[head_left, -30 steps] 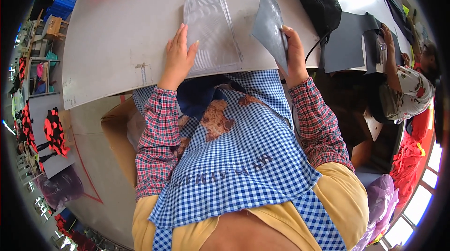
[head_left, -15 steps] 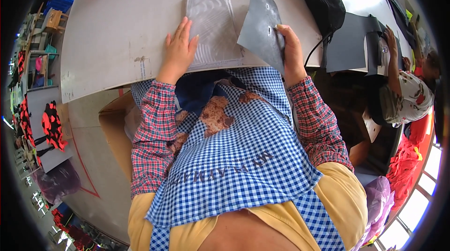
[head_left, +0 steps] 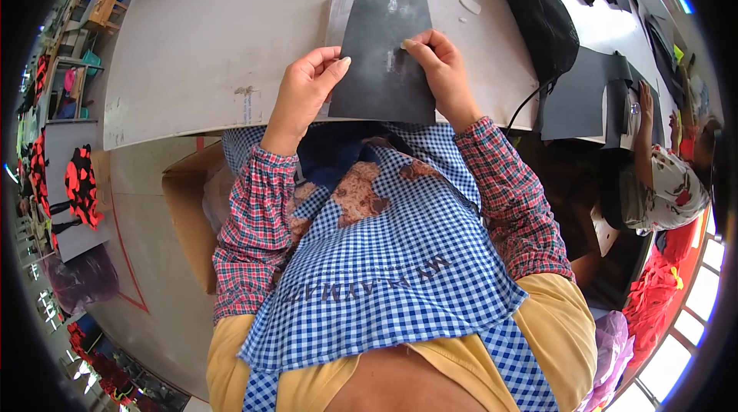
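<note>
A dark grey, rounded-top sheet of stiff material (head_left: 384, 35) lies on the grey table (head_left: 200, 43) right in front of me, over a lighter grey sheet (head_left: 338, 4) that shows along its left edge. My left hand (head_left: 304, 93) holds the dark sheet's left edge between thumb and fingers. My right hand (head_left: 438, 70) pinches something small against the middle of the sheet; what it is cannot be made out. A blue checked apron covers my lap below the table edge.
A black mesh bag (head_left: 538, 20) with a cord lies to the right on the table. Another person (head_left: 661, 181) works at dark sheets (head_left: 576, 104) on the far right. A cardboard box (head_left: 192, 212) stands by my left knee. Red and black pieces (head_left: 81, 181) lie at left.
The dark sheet that my right hand held up at the right has been laid over the lighter sheet. My left hand moved from flat on the lighter sheet to the dark sheet's edge.
</note>
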### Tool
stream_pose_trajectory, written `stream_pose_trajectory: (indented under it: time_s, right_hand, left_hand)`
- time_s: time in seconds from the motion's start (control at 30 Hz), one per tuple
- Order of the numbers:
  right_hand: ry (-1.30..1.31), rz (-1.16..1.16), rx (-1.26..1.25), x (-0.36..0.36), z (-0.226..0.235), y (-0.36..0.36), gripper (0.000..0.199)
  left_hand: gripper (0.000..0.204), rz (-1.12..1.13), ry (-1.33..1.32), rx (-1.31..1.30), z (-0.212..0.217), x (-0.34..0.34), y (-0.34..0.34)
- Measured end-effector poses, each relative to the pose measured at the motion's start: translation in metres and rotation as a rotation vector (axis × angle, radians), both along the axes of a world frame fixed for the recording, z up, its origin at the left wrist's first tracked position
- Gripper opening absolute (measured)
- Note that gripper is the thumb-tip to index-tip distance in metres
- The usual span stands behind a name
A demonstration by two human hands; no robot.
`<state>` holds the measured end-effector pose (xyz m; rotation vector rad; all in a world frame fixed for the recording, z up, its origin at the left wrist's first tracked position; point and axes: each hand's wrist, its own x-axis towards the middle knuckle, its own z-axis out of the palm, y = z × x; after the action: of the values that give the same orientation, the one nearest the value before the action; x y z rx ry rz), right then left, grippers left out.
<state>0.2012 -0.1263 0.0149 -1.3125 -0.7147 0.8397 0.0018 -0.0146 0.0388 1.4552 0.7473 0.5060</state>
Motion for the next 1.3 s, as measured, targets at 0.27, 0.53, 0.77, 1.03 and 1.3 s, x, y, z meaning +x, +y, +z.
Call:
stream_pose_trajectory:
  time_s: [0.27,0.53,0.77,1.03,1.3]
  right_hand:
    - [-0.060,-0.157,-0.041,0.009,-0.018,0.025,0.021]
    - [-0.221,-0.130,-0.157,0.008,-0.023,0.025,0.021]
    - [-0.307,-0.098,-0.252,0.011,-0.025,0.024,0.022]
    - [-0.358,-0.129,-0.273,0.011,-0.025,0.024,0.022]
    - [-0.391,-0.131,-0.275,0.012,-0.026,0.023,0.021]
  left_hand:
    - [0.029,0.132,0.012,0.028,-0.023,-0.007,0.022]
    - [0.030,0.120,0.082,0.057,-0.041,-0.009,0.028]
    - [0.033,0.109,0.164,0.169,-0.045,-0.009,0.028]
    - [0.037,0.101,0.208,0.200,-0.041,-0.008,0.028]
    - [0.036,0.101,0.217,0.183,-0.042,-0.008,0.028]
